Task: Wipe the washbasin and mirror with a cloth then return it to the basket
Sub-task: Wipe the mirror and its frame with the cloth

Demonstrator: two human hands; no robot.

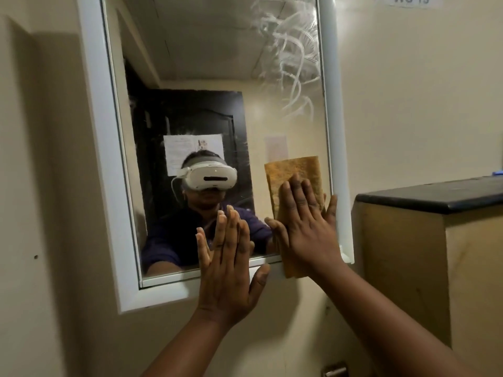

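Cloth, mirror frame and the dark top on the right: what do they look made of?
Cloth: tan woven or fibrous fabric, matte, coarse speckled texture.
Mirror frame: smooth white, slightly glossy, plastic or painted; unclear which.
Dark top: black slab, faint sheen, possibly stone.

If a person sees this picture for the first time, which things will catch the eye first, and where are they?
First, the right hand pressing an orange-brown cloth flat on the lower right corner of the mirror, while the left hand lies open against the glass and bottom frame beside it. Next, the white swirled smears in the mirror's upper right corner.
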